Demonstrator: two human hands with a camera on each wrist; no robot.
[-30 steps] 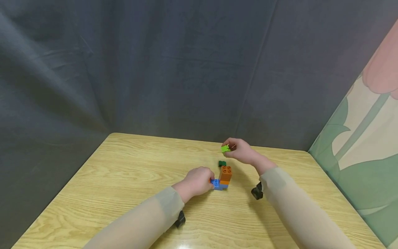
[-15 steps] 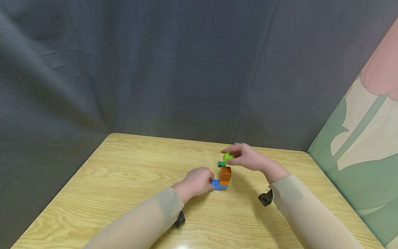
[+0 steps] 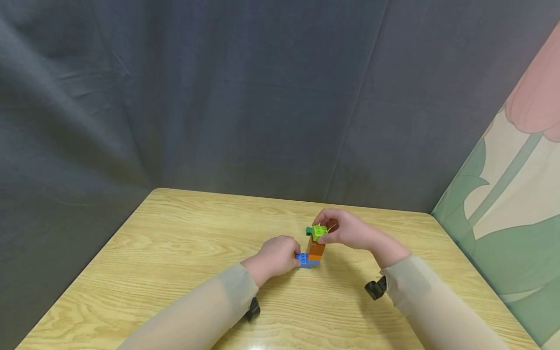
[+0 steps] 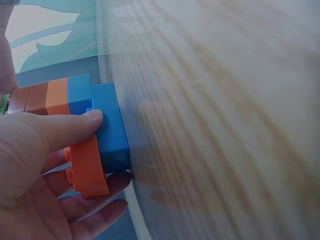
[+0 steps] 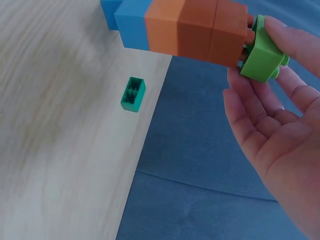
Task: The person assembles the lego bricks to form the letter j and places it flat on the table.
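Observation:
My left hand grips the low end of a toy brick build, thumb over the blue base brick and the orange brick beside it. From the base rises a tower of a blue, an orange and two brown bricks. At its top, my right hand pinches a lime green brick between thumb and fingers. The green brick sits slightly tilted at the brown studs, which still show beneath it in the right wrist view.
A small dark green brick lies on the wooden table behind the tower, its hollow side showing. A dark curtain hangs along the table's far edge, and a flower-patterned panel stands at the right.
My right hand has brought the lime green brick down and nearer, from above the dark green brick onto the tower's top. My left hand stays on the base.

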